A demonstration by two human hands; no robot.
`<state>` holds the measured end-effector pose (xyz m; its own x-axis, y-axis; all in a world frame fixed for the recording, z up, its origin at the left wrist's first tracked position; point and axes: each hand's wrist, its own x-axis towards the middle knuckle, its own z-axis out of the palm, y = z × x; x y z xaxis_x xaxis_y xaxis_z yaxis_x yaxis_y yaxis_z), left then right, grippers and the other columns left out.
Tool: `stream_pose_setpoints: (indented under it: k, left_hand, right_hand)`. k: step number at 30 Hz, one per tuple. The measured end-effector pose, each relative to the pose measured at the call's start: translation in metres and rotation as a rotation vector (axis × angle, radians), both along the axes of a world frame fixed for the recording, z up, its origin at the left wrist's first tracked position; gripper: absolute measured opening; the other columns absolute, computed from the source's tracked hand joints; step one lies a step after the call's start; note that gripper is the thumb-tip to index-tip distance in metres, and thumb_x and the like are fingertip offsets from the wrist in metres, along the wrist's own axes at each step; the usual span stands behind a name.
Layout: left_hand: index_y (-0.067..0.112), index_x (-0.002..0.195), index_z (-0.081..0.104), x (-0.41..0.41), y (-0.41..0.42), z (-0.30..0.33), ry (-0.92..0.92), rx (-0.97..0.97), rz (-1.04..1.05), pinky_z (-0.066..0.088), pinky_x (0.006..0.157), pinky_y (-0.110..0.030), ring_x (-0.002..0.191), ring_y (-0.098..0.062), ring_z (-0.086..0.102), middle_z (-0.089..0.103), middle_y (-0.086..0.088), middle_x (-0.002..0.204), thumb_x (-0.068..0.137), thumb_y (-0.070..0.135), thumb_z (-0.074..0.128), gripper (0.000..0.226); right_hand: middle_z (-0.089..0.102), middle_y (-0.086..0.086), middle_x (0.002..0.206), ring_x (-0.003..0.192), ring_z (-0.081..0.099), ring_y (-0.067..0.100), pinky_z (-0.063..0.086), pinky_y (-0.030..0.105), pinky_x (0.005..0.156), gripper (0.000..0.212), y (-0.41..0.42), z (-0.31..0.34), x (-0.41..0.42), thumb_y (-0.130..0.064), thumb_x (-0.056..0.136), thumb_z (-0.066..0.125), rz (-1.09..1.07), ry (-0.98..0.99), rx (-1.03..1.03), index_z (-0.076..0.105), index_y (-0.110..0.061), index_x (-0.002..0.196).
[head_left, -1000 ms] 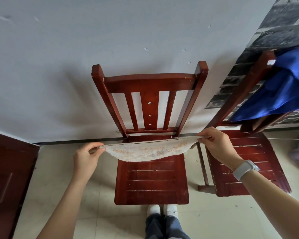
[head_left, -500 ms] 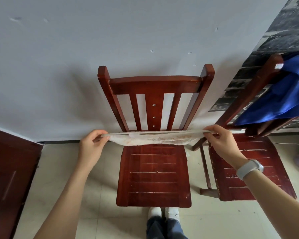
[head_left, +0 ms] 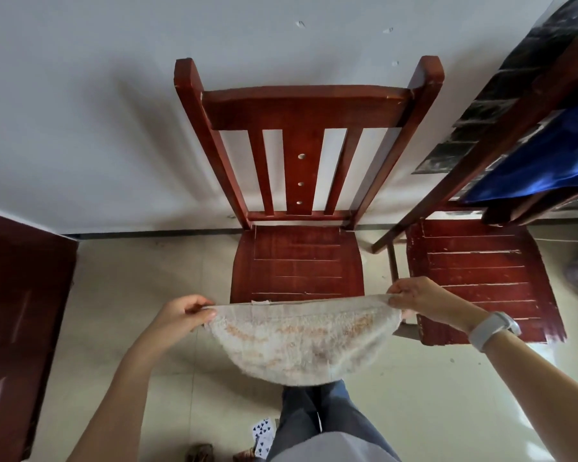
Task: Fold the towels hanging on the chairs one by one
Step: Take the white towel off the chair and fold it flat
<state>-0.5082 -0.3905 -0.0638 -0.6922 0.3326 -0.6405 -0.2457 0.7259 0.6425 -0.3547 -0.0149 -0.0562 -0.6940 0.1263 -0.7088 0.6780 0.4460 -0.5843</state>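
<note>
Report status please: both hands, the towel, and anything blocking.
Left hand and right hand each pinch one end of the beige towel. Towel sags between them, off the chair. Nothing blocking.

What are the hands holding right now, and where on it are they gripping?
Both hold the beige towel in the air. The left hand pinches its upper left corner, the right hand its upper right corner; the middle sags between them.

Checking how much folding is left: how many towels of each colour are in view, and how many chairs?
Beige fluffy towel, held stretched between the left hand and right hand: 1
Blue towel draped over the right chair's back: 1
Red-brown wooden slat-back chairs: 2
Total: 4
</note>
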Motion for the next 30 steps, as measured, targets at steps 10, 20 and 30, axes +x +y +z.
stream_pose_setpoints:
  k: [10,20,30]
  left_hand:
    - [0.016,0.082,0.062,-0.06,0.055,-0.112,0.13,-0.097,0.081,0.045,0.085,-0.037,0.088,-0.024,0.058,0.062,-0.002,0.085,0.083,0.01,0.062,0.006]
    - [0.003,0.1,0.067,-0.114,0.108,-0.208,0.475,-0.087,0.149,0.042,0.081,-0.025,0.091,-0.021,0.059,0.067,-0.012,0.1,0.084,0.01,0.062,0.018]
    - [0.001,0.098,0.066,-0.119,0.118,-0.204,0.446,0.009,0.28,0.046,0.052,-0.003,0.07,-0.02,0.062,0.067,-0.017,0.091,0.083,0.004,0.061,0.016]
  right_hand:
    - [0.062,0.011,0.087,0.081,0.056,0.024,0.039,0.025,0.071,0.019,0.004,-0.108,-0.057,-0.013,0.087,0.056,-0.23,0.066,0.323,0.066,-0.003,0.1]
    - [0.067,0.019,0.101,0.087,0.06,0.026,0.05,0.037,0.081,0.025,0.028,-0.209,-0.112,-0.009,0.088,0.049,-0.433,0.236,0.501,0.066,-0.004,0.106]
    - [0.069,0.016,0.096,0.071,0.065,0.017,0.056,0.035,0.068,0.026,0.028,-0.202,-0.113,-0.013,0.089,0.047,-0.464,0.237,0.48,0.065,-0.011,0.107]
